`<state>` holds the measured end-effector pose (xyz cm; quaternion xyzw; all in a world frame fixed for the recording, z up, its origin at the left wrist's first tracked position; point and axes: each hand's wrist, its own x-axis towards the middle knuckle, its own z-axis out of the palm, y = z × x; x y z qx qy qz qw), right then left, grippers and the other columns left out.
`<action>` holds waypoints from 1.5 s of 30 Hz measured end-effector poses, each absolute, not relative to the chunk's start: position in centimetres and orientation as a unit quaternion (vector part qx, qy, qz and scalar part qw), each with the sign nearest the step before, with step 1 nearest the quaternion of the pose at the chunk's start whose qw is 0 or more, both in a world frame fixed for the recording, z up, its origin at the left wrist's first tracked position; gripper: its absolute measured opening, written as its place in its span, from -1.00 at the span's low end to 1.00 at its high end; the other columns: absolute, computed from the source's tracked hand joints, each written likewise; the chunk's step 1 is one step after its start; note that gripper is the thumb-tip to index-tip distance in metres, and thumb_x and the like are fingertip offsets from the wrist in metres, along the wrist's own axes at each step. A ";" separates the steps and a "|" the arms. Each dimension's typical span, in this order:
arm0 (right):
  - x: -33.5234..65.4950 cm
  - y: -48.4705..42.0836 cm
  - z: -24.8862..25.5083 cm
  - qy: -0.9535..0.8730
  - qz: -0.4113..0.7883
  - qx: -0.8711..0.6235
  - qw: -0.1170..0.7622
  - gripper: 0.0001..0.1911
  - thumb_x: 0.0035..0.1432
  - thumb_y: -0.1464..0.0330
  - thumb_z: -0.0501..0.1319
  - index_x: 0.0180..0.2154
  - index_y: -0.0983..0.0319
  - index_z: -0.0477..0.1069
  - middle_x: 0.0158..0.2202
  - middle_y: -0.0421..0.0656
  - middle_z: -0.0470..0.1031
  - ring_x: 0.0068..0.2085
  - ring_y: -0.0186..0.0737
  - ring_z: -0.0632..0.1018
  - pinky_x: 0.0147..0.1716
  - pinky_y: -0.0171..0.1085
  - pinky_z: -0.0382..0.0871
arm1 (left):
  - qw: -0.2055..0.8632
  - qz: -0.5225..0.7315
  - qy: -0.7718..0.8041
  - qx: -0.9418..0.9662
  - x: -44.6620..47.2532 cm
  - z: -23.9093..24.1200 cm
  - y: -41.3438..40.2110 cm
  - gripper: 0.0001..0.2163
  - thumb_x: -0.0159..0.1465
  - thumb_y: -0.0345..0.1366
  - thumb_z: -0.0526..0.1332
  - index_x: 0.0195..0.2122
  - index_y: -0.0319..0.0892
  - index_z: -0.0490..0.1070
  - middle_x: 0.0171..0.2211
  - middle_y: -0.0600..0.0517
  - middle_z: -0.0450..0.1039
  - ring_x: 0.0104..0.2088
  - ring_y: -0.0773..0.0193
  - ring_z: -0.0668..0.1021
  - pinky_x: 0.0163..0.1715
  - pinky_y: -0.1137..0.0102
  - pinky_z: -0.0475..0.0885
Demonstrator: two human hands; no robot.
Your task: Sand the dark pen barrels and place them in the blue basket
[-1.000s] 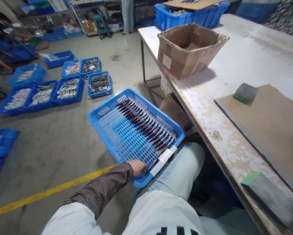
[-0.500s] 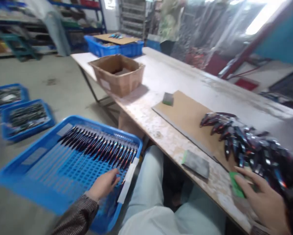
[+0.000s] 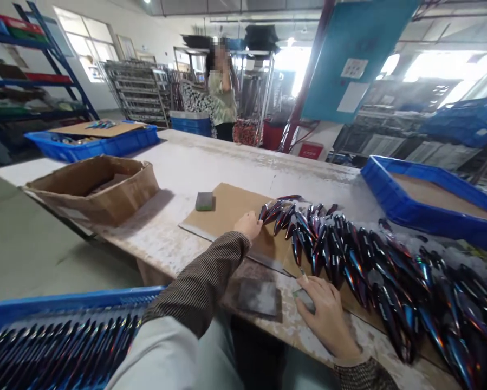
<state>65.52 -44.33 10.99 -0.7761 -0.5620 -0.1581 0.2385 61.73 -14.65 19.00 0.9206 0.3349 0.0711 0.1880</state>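
My left hand [image 3: 249,225] reaches over the cardboard sheet [image 3: 227,203], fingers closed at the end of a slim, glossy dark piece [image 3: 264,211] on the near-left edge of a heap. The heap of glossy dark pieces [image 3: 349,254], pointed and with red-blue sheen, spreads to the right. On the table's front edge, my right hand [image 3: 326,314] is closed around a small grey-green sanding block [image 3: 305,299]. Between the hands and nearer to me lies a flat grey block [image 3: 258,297]. Another grey block with a green edge [image 3: 205,201] rests on the cardboard's far left.
A blue crate [image 3: 76,295] with rows of dark pieces sits low at my left. On the table are an open cardboard box [image 3: 117,195], a blue bin [image 3: 117,146] behind it, and a blue tray [image 3: 430,211] at right. A person [image 3: 222,97] stands beyond the table.
My left hand has moved from the blue crate up to the heap on the table. The view has swung right. The right hand still holds its block.
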 end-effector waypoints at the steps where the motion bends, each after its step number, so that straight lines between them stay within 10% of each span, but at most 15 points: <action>1: 65.5 -44.3 11.0 -0.563 -0.157 -0.776 0.237 -0.69 0.36 0.29 0.05 0.07 0.18 0.37 0.00 -0.08 0.49 0.10 0.08 0.41 0.08 0.06 0.15 | 0.184 0.064 0.343 0.919 63.8 19.0 -14.2 -0.66 0.42 -0.14 0.12 0.07 -0.28 0.38 0.02 -0.21 0.48 0.01 0.10 0.54 0.02 0.22 0.43; 10: 65.3 -44.3 11.4 -0.557 -0.132 -0.787 0.232 -0.64 0.34 0.32 0.07 0.15 0.14 0.30 0.07 -0.08 0.44 0.16 0.09 0.35 0.12 0.08 0.09 | 0.183 0.030 0.388 0.903 68.7 18.8 -12.0 -0.63 0.39 -0.07 0.16 0.01 -0.30 0.38 -0.10 -0.18 0.52 -0.13 0.12 0.59 -0.10 0.20 0.48; 19: 65.4 -44.4 11.2 -0.560 -0.163 -0.778 0.234 -0.66 0.36 0.25 0.07 0.08 0.20 0.40 0.03 -0.04 0.48 0.11 0.10 0.39 0.09 0.07 0.13 | 0.227 0.149 0.301 0.914 49.7 17.7 -20.6 -0.71 0.41 -0.21 0.06 0.12 -0.15 0.21 -0.15 -0.08 0.56 -0.26 0.18 0.62 -0.22 0.37 0.45; 45: 65.6 -44.9 10.4 -0.551 -0.171 -0.784 0.228 -0.66 0.37 0.20 0.06 0.03 0.22 0.42 0.00 -0.04 0.50 0.11 0.05 0.41 0.12 0.00 0.08 | 0.407 0.286 0.282 0.820 38.7 9.9 -32.8 -0.70 0.41 -0.22 0.13 0.14 -0.09 0.34 -0.01 -0.04 0.55 -0.04 0.20 0.59 -0.04 0.33 0.49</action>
